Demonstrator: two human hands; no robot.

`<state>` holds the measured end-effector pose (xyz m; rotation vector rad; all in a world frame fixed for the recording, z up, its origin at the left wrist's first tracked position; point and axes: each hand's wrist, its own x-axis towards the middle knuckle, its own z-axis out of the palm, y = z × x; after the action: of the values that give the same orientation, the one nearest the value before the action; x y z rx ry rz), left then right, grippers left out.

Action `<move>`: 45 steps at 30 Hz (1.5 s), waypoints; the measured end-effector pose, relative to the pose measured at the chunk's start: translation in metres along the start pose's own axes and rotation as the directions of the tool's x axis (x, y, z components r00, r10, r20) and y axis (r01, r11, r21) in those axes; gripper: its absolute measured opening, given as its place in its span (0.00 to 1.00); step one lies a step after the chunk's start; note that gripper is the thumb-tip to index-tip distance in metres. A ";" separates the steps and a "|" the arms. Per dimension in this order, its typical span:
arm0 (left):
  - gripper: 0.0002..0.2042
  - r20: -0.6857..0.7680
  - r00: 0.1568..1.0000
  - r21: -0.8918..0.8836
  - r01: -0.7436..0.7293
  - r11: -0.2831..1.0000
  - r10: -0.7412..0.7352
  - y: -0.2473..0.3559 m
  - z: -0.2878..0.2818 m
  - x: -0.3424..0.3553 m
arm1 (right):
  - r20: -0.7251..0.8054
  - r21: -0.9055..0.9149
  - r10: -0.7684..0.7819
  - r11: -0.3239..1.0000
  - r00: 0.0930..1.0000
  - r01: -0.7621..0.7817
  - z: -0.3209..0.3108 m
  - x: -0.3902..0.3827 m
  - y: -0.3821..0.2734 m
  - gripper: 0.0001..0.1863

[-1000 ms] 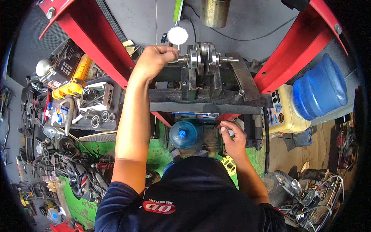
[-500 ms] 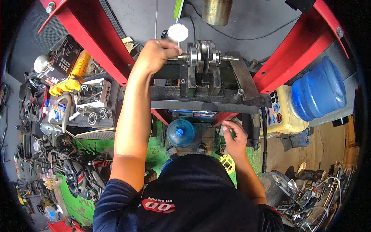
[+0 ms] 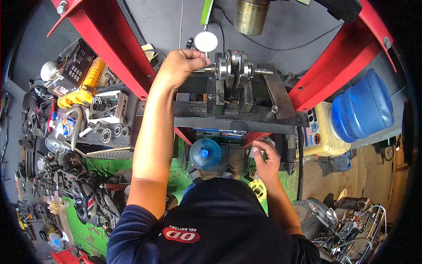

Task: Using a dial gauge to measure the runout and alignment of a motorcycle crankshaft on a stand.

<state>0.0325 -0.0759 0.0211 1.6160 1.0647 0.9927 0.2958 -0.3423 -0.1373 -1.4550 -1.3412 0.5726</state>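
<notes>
My left hand (image 3: pixel 178 66) is closed at the left end of the steel crankshaft (image 3: pixel 233 70), thumb and fingertips on its shaft just below a white dial gauge (image 3: pixel 205 41). The crankshaft lies across two dark upright supports (image 3: pixel 246 101) on a black steel beam (image 3: pixel 202 123). My right hand (image 3: pixel 265 160) is lower, below the beam's right part, with curled fingers partly round something pale that I cannot make out.
Red posts (image 3: pixel 321 70) flank the beam. At left are bearings (image 3: pixel 118 130), parts and a yellow tool (image 3: pixel 90 79). At right a blue water jug (image 3: pixel 360 105) rests on a cream container (image 3: pixel 329 141). Motorcycle parts (image 3: pixel 88 193) crowd the lower left; another jug (image 3: pixel 206 154) stands below.
The view has shifted slightly. My left fingers have shifted a little at the shaft end, nearer the gauge stem. My right hand stays low in much the same pose.
</notes>
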 end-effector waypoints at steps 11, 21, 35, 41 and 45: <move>0.13 0.027 0.999 -0.034 -0.022 0.999 0.023 0.000 -0.005 -0.003 | -0.009 0.022 0.021 1.000 1.000 -0.021 0.003 0.001 -0.003 0.10; 0.11 0.042 0.995 0.041 0.088 0.995 -0.089 0.005 -0.002 0.002 | -0.004 0.013 -0.011 1.000 1.000 0.011 0.004 0.000 0.001 0.11; 0.11 0.077 0.996 0.001 0.043 0.999 -0.043 0.002 -0.011 -0.003 | -0.001 0.011 -0.021 1.000 1.000 0.021 0.006 0.001 -0.001 0.10; 0.08 0.082 0.997 0.051 -0.014 0.999 0.010 0.001 -0.001 0.003 | -0.006 0.014 -0.019 1.000 1.000 0.019 0.004 0.001 -0.002 0.11; 0.10 0.032 0.999 0.037 0.040 0.999 -0.041 0.000 -0.004 0.005 | -0.008 0.008 -0.032 0.999 0.999 0.032 0.005 0.001 0.000 0.11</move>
<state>0.0299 -0.0699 0.0226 1.6278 1.0945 0.9216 0.2920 -0.3399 -0.1384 -1.4255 -1.3525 0.5499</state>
